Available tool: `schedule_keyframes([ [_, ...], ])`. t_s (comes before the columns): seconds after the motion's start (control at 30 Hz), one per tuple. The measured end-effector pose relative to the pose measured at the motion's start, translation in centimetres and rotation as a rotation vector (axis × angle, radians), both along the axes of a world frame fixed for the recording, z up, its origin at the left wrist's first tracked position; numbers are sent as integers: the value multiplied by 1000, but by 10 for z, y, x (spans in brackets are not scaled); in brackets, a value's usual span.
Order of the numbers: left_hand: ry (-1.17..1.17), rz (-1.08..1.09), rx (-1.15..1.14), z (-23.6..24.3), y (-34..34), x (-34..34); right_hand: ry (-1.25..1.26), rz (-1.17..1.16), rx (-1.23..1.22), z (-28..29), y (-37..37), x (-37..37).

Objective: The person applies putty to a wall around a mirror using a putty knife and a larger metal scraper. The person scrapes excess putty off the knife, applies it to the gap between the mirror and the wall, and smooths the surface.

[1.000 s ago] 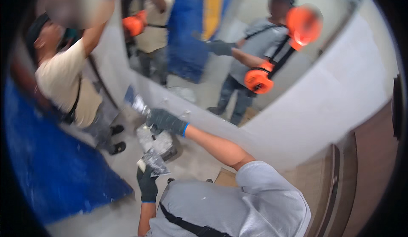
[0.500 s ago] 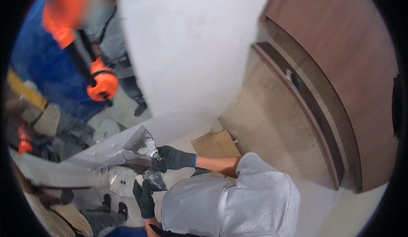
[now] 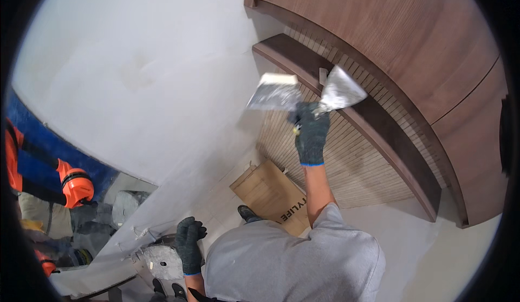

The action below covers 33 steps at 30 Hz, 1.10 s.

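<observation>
My right hand (image 3: 313,134), in a dark knit glove with a blue cuff, is raised before the brown shelf. It grips two putty knives together. The triangular putty knife (image 3: 344,90) fans out to the right, its metal blade streaked with white. To the left points the wide putty knife (image 3: 276,93), blurred by motion, with pale filler along its far edge. My left hand (image 3: 189,245), gloved the same way, is low beside my body with its fingers partly bent and apart, nothing visible in it. A whitish round lid-like thing (image 3: 161,261) lies below and beside it.
A brown wooden shelf (image 3: 374,123) juts out beneath a curved wood panel (image 3: 390,37), with a small pale item (image 3: 323,76) on it. Cardboard (image 3: 268,188) lies on the floor near my foot. Left of the white wall (image 3: 135,74) are people and an orange-and-black rounded thing (image 3: 77,187).
My view has swung right. The putty knife from my left hand is now with the other one in my right hand, which has risen toward the shelf. My left hand has let go.
</observation>
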State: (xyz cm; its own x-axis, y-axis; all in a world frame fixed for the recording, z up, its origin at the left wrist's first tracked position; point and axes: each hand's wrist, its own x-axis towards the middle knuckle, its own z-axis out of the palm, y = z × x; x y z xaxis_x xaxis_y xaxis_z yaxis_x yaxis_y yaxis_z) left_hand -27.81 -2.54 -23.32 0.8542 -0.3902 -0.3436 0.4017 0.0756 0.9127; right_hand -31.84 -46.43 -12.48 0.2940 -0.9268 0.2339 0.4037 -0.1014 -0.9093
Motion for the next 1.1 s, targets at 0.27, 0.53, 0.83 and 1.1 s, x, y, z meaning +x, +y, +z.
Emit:
schedule_keyframes([
  [0.27,10,-52,24,14,-45,-2,-214,-144,100,16,13,14],
  [0.53,-388,186,98,53,-115,58,758,719,-613,-32,-12,48],
  [0.83,-1031,694,373,151,-91,118,185,1115,-915,35,2,158],
  [1.1,-1305,1372,500,242,-47,196,-117,889,-1106,74,50,233],
])
